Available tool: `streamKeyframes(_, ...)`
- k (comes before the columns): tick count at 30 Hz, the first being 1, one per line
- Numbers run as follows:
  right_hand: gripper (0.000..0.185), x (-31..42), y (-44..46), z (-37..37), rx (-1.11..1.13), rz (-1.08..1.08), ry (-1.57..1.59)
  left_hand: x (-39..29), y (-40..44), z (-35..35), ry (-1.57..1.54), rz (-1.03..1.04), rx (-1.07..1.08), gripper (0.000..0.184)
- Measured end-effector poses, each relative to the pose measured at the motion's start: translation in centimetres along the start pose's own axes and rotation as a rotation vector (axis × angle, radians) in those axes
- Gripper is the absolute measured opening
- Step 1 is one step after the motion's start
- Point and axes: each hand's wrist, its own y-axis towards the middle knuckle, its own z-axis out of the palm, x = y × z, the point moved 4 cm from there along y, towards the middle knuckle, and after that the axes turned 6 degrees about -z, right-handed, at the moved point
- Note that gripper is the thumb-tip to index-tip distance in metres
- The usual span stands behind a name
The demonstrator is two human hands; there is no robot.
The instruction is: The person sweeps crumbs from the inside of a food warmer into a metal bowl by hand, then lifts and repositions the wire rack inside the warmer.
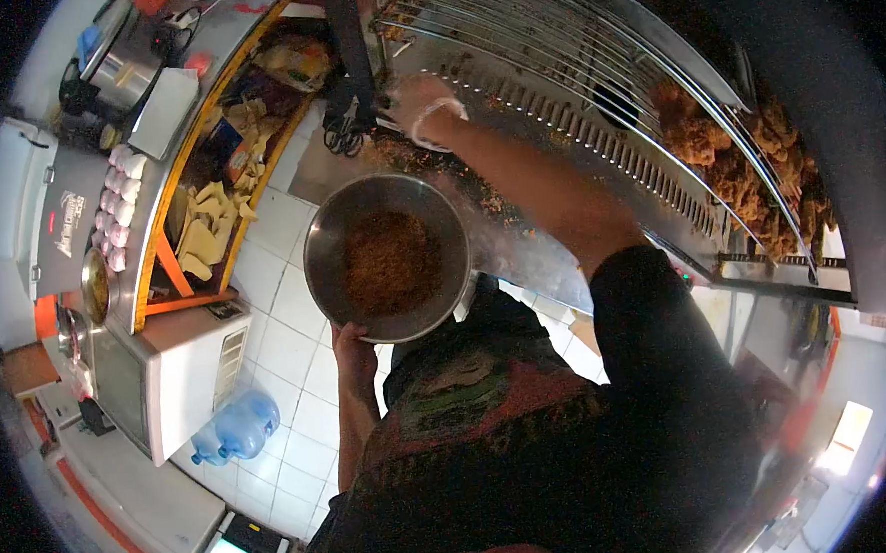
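Shelving (169,266) with orange and yellow edging along the left, loaded with a metal pot (127,78), a row of pale bundles (121,193) and, lower down, crumpled scraps (205,234). Near its end, a white oven (188,390) and blue water jugs (242,425) on white floor tiles (300,409). Mid-view, a stainless steel bowl (326,253) with reddish-brown granular mix (392,264) inside. Beside it, a crumb-strewn metal counter (537,260); further right, a wire rack (542,56) and heaped brown fried pieces (696,128).

Left hand (354,336) at the bowl's near rim, thumb at the edge, other fingers mostly hidden beneath, closed on the bowl. Right hand (422,102) stretched over the counter's far part, forearm slanting in from the right, white band (438,117) at the wrist; blurred, so impossible to tell how far open or whether holding anything.

Between shelving and bowl, a strip of tiles; bowl's right rim overlapping the counter's edge in view; toothed metal strip (576,134) close alongside the right forearm.
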Motion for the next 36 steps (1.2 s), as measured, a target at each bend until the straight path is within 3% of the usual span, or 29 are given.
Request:
streamKeyframes(3, 0.034, 1.1, -1.8, 0.0, 0.176, -0.063, -0.089, 0.4, 0.2, -0.3, 0.009, 0.0, -0.021, 0.073)
streamKeyframes(5, 0.036, 0.0, -4.8, -2.1, 0.145, -0.119, 0.021, 0.8, 0.6, -1.3, 0.074, -0.022, 0.061, 0.072)
streamKeyframes(8, 0.038, -2.0, -6.3, -2.7, 0.066, -0.204, 0.045, 1.0, 0.6, -1.0, 0.041, -0.003, 0.003, 0.072)
streamKeyframes(10, 0.037, -4.2, -5.4, -3.0, 0.316, 0.112, 0.124, 0.8, 0.5, 0.0, 0.036, 0.007, -0.02, 0.07)
streamKeyframes(11, 0.037, -3.2, -5.2, -3.2, 0.321, 0.116, 0.129, 0.7, -0.1, -0.1, 0.057, -0.004, -0.05, 0.068)
streamKeyframes(13, 0.039, -1.5, -4.2, -4.1, 0.145, 0.048, 0.166, 0.8, 0.1, -0.5, 0.076, -0.024, -0.045, 0.069)
streamKeyframes(19, 0.042, -4.6, -9.8, -3.2, 0.021, -0.015, 0.211, 1.0, 1.0, -0.5, 0.085, -0.032, 0.04, 0.071)
streamKeyframes(21, 0.044, -6.3, -10.3, -4.4, 0.601, 0.227, 0.045, 0.8, 1.5, 0.4, 0.087, -0.042, 0.058, 0.072)
streamKeyframes(22, 0.044, -6.1, -10.2, -4.3, 0.604, 0.227, 0.043, 0.9, 1.2, 0.4, 0.098, -0.063, 0.033, 0.072)
streamKeyframes(25, 0.05, -4.0, -8.1, -4.7, 0.138, 0.167, 0.144, 1.2, 1.1, 0.2, 0.118, -0.102, -0.013, 0.071)
streamKeyframes(27, 0.049, -4.8, -7.6, -0.9, 0.243, 0.156, -0.025, 1.5, 1.5, 0.3, 0.125, -0.119, -0.028, 0.07)
streamKeyframes(30, 0.045, -4.7, -12.0, -2.4, -0.009, 0.17, 0.105, 1.6, 2.2, 0.1, 0.117, -0.099, 0.01, 0.069)
streamKeyframes(33, 0.039, -5.6, -14.0, -6.3, 0.308, 0.324, 0.081, 1.4, 2.5, 0.6, 0.11, -0.103, 0.089, 0.068)
streamKeyframes(36, 0.033, -3.8, -10.2, -7.0, 0.215, 0.402, 0.185, 0.8, 1.4, 1.1, 0.125, -0.114, 0.069, 0.069)
